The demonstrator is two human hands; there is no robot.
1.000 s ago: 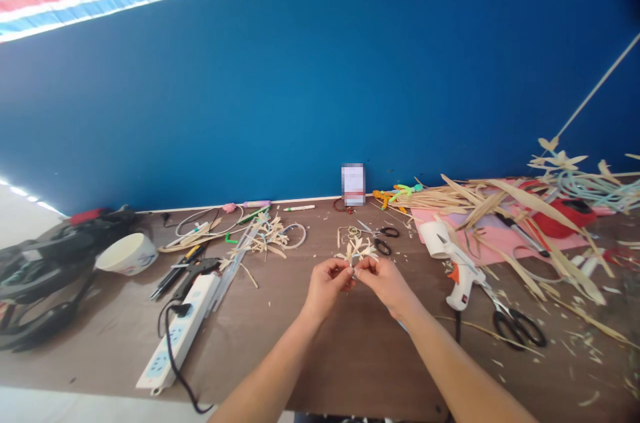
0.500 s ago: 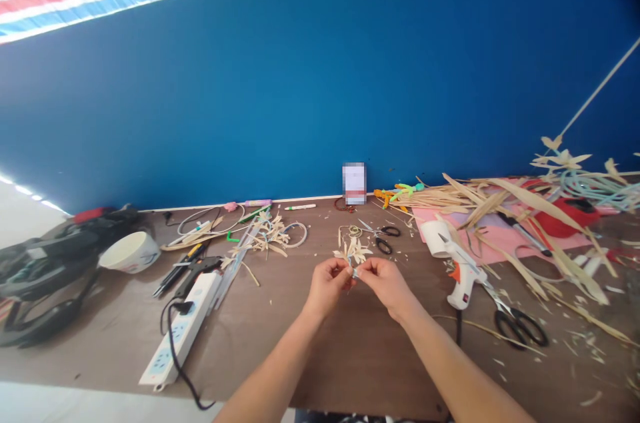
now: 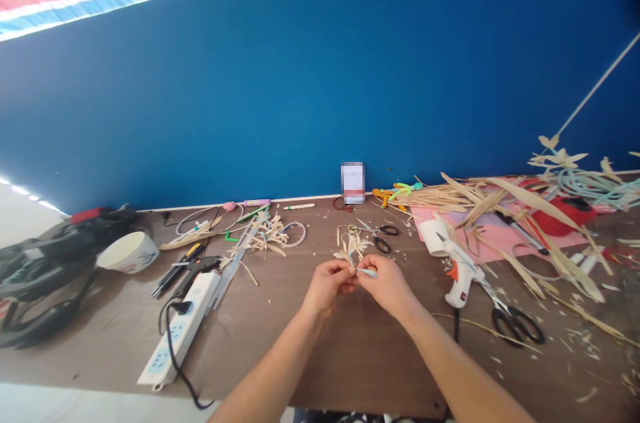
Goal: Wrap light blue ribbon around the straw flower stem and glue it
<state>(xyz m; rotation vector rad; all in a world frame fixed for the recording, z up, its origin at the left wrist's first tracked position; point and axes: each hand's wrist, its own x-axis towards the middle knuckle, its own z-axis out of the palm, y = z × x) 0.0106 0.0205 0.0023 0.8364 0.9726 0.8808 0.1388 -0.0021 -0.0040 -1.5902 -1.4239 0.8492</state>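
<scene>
Close together over the middle of the brown table, both hands are closed in pinches. My left hand (image 3: 329, 284) grips the base of a pale straw-like flower (image 3: 354, 250), whose narrow petals spread out beyond the fingertips. A light-blue strip (image 3: 368, 272) lies across the fingers of my right hand (image 3: 384, 281), pinched at the flower's base. Whether the strip is tape or paper I cannot tell. Just past the flower lie small black-handled scissors (image 3: 383, 236) and a thin coiled strand (image 3: 353, 230).
To the right are a white glue gun (image 3: 460, 282), large scissors (image 3: 517, 324), a white roll (image 3: 433, 238) and dried strips (image 3: 480, 203) on pink sheets. On the left stand a power strip (image 3: 176, 336), a white bowl (image 3: 129, 252) and more pale flowers (image 3: 270, 231).
The light-blue strip now shows longer across my right fingers, and my right hand has turned slightly. The flower has tilted a little. The other things lie as before.
</scene>
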